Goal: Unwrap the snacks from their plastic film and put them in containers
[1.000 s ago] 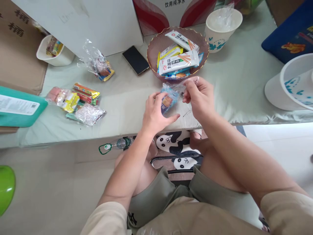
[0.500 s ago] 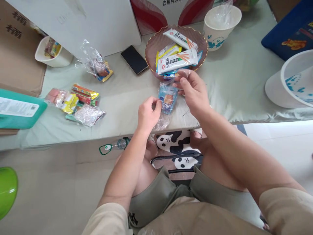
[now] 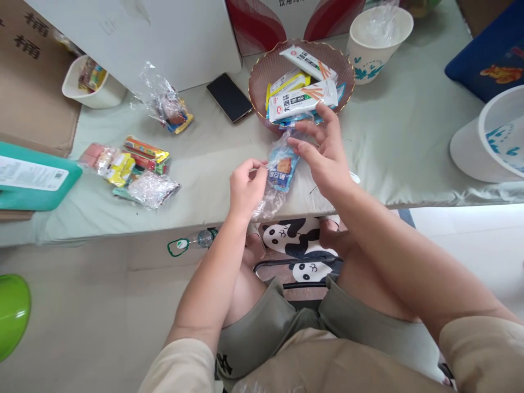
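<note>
Near the table's front edge lies a clear plastic bag (image 3: 268,202) with a blue snack packet (image 3: 282,170) inside or under its film. My left hand (image 3: 248,184) pinches the bag's left edge between thumb and fingers. On the packet's other side, my right hand (image 3: 325,150) has its fingers spread, its fingertips by the bag's upper end; whether they touch the film I cannot tell. Just behind is a pinkish ribbed bowl (image 3: 258,73) with a gold rim, holding several snack packets, among them a white snack packet (image 3: 303,101) on top.
Left of the bowl lies a black phone (image 3: 230,97). Farther left are a bagged snack bundle (image 3: 170,112) and a group of wrapped snacks (image 3: 151,188). White paper cups (image 3: 368,60) and a larger white tub (image 3: 464,139) stand right. Boxes (image 3: 180,38) line the back.
My right hand's fingers have spread apart from their earlier pinch near the bag's top. The blue packet has tilted slightly, while my left hand keeps its pinch. The view has shifted a little.
</note>
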### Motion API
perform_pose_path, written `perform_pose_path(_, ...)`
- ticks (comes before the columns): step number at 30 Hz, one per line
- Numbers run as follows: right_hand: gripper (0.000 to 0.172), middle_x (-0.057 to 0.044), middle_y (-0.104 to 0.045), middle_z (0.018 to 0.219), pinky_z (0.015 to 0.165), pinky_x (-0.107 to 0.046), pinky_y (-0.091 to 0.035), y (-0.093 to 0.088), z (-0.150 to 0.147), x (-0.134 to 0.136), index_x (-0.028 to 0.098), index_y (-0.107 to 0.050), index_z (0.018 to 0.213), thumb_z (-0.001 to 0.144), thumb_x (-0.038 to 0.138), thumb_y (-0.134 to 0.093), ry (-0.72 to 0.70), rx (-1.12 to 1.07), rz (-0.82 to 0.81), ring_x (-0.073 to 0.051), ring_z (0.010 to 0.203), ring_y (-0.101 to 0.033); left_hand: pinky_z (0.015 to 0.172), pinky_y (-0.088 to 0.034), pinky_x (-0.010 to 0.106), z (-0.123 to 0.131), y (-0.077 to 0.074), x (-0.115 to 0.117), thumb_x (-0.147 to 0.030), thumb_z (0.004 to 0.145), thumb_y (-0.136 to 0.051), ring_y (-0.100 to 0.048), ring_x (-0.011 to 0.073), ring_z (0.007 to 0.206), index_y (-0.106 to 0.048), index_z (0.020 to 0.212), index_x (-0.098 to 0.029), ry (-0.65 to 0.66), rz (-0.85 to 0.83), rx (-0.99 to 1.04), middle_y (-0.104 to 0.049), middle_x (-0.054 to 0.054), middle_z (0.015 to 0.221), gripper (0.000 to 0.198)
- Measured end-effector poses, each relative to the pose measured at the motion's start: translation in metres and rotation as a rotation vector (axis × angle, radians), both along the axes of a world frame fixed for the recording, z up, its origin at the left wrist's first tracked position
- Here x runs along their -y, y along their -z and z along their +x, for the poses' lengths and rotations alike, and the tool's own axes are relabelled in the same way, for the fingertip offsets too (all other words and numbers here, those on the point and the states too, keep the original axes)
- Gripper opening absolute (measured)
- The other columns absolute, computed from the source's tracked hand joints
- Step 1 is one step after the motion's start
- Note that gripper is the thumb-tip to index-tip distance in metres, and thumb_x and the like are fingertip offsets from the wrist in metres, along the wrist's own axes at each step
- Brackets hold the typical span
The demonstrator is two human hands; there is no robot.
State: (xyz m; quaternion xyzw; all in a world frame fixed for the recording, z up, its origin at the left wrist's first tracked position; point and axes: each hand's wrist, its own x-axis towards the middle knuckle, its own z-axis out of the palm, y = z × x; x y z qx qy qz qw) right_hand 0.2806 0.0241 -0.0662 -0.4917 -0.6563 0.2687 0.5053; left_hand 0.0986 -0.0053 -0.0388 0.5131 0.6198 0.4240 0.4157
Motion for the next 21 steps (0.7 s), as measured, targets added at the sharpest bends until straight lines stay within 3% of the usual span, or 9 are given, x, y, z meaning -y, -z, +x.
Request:
perform_pose_path(3,0.059,-0.01,-0.065,0.13,0.093,-0.044,-0.061,0.003,-0.002,0.008,0.034,-0.033,0.152,0.1,0.032,-0.06,0.005,0.01,-0.013,-0.024,0.117,-0.068,0.051,-0.041,0.024,-0.003,-0.004,-0.002,-0.031,0.083,-0.063,-0.067,0.0155,0.073,-0.065,0.072,-0.022,-0.093,-0.028,0.146,-0.075,0.004,0.096,0.015)
perform_pose_path(8,0.037,-0.009,-0.068,0.115,0.089,-0.044,-0.059,-0.002,-0.011,0.03,0.027,-0.046,0.13,0.095,0.021,-0.055,0.007,0.115,0.024,-0.024,0.1,-0.069,0.047,-0.034,0.021,-0.003,-0.013,-0.007,-0.04,0.077,-0.068,-0.076,0.0208,0.082,-0.052,0.075,-0.023,-0.18,-0.105,0.396,-0.071,0.003,0.091,0.024)
perform_pose_path(13,0.017,-0.01,-0.073,0.117,0.092,-0.042,-0.052,-0.013,-0.021,0.037,0.024,-0.056,0.105,0.089,0.016,-0.054,-0.243,0.336,0.163,-0.025,0.104,-0.068,0.047,-0.036,0.022,-0.006,-0.016,-0.009,-0.045,0.073,-0.07,-0.077,0.0227,0.085,-0.05,0.077,-0.023,-0.136,-0.136,0.5,-0.071,0.003,0.088,0.03)
perform_pose_path(18,0.028,-0.009,-0.075,0.124,0.088,-0.046,-0.047,-0.016,-0.02,0.036,0.022,-0.066,0.121,0.095,0.028,-0.057,-0.29,0.645,0.053,-0.03,0.111,-0.066,0.04,-0.025,0.022,-0.016,-0.018,-0.009,-0.042,0.071,-0.07,-0.077,0.0204,0.081,-0.049,0.075,-0.024,-0.222,-0.074,0.486,-0.071,0.002,0.081,0.028)
perform_pose_path(21,0.032,-0.009,-0.073,0.13,0.088,-0.048,-0.046,-0.015,-0.018,0.039,0.023,-0.071,0.121,0.091,0.03,-0.065,-0.285,0.773,0.034,-0.034,0.117,-0.062,0.041,-0.024,0.022,-0.022,-0.019,-0.01,-0.037,0.071,-0.065,-0.075,0.0187,0.076,-0.049,0.071,-0.024,-0.273,-0.066,0.439,-0.07,0.003,0.075,0.02)
